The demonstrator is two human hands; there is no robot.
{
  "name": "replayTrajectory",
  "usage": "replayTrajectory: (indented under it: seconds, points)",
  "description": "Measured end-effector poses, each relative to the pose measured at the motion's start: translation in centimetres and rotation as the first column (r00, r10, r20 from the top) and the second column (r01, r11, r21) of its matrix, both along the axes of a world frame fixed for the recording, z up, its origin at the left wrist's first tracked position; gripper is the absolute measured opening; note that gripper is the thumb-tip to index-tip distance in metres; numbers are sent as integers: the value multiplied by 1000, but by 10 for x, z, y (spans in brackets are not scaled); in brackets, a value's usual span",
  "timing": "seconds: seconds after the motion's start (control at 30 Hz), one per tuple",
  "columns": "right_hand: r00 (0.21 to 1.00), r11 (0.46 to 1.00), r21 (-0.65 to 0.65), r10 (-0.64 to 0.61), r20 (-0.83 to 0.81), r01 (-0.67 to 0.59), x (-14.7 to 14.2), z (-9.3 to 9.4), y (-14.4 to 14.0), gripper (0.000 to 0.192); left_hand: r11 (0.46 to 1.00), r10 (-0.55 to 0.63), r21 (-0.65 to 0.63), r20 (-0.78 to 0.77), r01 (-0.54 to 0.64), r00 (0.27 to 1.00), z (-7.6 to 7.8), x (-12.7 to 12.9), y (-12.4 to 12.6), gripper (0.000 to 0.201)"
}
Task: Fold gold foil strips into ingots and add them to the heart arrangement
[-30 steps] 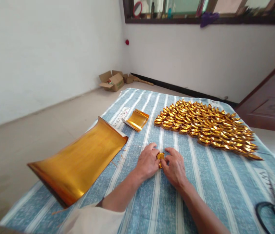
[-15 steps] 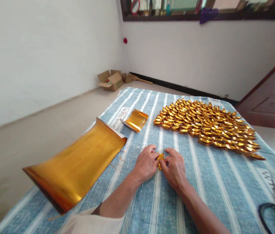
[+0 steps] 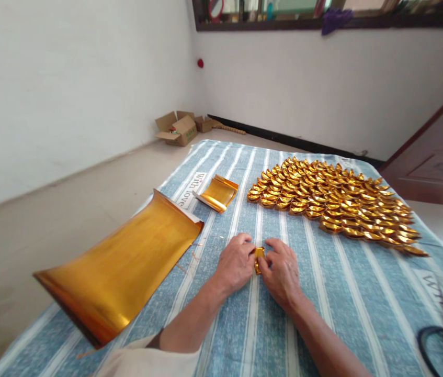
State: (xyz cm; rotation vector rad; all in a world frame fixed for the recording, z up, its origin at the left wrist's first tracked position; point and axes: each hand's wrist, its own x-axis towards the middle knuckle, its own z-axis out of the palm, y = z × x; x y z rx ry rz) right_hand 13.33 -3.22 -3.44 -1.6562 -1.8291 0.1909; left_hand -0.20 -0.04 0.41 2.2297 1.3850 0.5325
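Between my two hands a small folded piece of gold foil paper (image 3: pixel 259 253) lies on the striped tablecloth. My left hand (image 3: pixel 237 262) grips its left edge with bent fingers. From the other side my right hand (image 3: pixel 282 267) pinches it, the thumb pressing on its face. Parts of the paper are hidden under the fingers. Further off to the left lie a small stack of gold foil sheets (image 3: pixel 218 192) and a large curling gold foil sheet (image 3: pixel 123 262). Many folded gold paper ingots (image 3: pixel 331 199) stand in close rows at the right.
Black-handled scissors (image 3: pixel 439 340) lie at the near right edge of the blue-and-white tablecloth (image 3: pixel 307 314). Thin foil scraps (image 3: pixel 190 262) sit beside the large sheet. Beyond the table, an open cardboard box (image 3: pixel 177 129) stands on the floor by the wall.
The view has shifted very slightly. Both hands keep their hold on the small folded foil paper, with hardly any visible movement.
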Motion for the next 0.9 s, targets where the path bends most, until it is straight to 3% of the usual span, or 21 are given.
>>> replayTrajectory:
  seconds: [0.23,0.47,0.67,0.8,0.9]
  points:
    - [1000,1000,23,15,-26,-15,1,-2,0,23,996,51,-75,106,-43,993,3,2,4,21]
    - [997,997,70,28,-66,-23,3,-6,0,25,960,160,-265,254,-91,954,-1,-1,5,20]
    - [985,994,87,71,-159,-58,5,-7,0,25,870,362,-481,472,-109,804,1,0,6,13]
    - [965,988,105,135,-227,-114,6,-2,0,25,767,513,-634,514,-98,688,9,1,4,11]
    - [943,983,112,175,-283,-149,5,4,0,26,727,569,-682,529,-85,629,12,1,3,11]
